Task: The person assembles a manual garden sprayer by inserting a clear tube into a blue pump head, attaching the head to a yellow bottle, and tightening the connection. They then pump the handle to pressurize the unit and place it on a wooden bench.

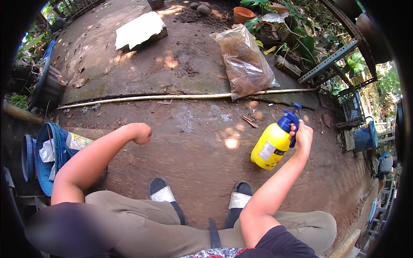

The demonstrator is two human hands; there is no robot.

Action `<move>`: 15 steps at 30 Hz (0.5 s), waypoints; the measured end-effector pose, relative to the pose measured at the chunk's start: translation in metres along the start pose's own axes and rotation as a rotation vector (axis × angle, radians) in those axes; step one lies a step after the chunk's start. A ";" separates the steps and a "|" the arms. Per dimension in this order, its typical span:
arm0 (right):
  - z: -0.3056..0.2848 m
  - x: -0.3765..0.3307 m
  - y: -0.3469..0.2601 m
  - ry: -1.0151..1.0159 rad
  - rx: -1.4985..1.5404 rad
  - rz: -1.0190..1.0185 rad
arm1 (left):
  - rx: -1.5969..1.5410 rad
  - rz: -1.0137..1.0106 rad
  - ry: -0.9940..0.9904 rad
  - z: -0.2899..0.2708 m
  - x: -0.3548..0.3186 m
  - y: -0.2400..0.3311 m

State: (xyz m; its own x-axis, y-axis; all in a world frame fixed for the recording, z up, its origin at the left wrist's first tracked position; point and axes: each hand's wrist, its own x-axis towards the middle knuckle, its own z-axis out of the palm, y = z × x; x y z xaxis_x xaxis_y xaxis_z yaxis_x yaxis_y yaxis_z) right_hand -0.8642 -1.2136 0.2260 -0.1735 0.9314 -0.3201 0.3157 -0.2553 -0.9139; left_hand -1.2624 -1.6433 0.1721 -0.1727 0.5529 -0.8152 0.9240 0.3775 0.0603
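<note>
A yellow spray bottle (269, 146) with a blue pump head (287, 121) is in the person's right hand (302, 135), in front of the right foot and a little to its right. The fingers are wrapped around the blue handle; the bottle leans, its top toward the upper right and its base toward the lower left, and whether the base touches the ground (198, 159) cannot be told. The left hand (141, 133) is well apart from the bottle, ahead of the left foot, its fingers curled into a fist; what may be inside the fist cannot be seen. Between the forearms, two dark slippers (160, 188) with pale straps stand on the brown ground. Beyond the hands, a long thin pole (150, 99) lies crosswise, and the lower end of a clear plastic bag (249, 64) of brown material overlaps it. Farther off are a white-topped block (140, 31), loose dark soil (185, 16) and an orange pot (243, 15) beside leafy plants (306, 46). By the left elbow stands a blue container (42, 165) with white material in it; at the far right are a dark crate (352, 108) and a blue bucket (365, 138).
</note>
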 end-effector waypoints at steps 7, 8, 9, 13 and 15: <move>-0.041 -0.052 -0.060 -0.076 0.167 -0.329 | -0.001 -0.017 0.013 0.001 0.003 -0.006; -0.059 -0.066 -0.082 0.010 0.237 -0.391 | -0.006 -0.002 0.033 -0.008 0.009 -0.003; -0.066 -0.083 -0.100 0.067 0.314 -0.440 | 0.029 0.005 0.021 -0.005 0.010 -0.005; -0.042 -0.060 -0.114 0.270 0.292 -0.671 | 0.058 0.017 -0.003 -0.005 0.025 -0.011; -0.002 0.010 -0.080 0.024 -0.029 -0.348 | 0.105 -0.010 -0.057 -0.008 0.034 -0.011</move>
State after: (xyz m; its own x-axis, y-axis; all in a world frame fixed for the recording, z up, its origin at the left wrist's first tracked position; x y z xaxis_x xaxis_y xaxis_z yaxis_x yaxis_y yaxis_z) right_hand -0.8894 -1.1838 0.2964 -0.2537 0.9672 0.0152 0.2680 0.0855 -0.9596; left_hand -1.2809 -1.6229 0.1487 -0.1651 0.5051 -0.8471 0.9536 0.3010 -0.0063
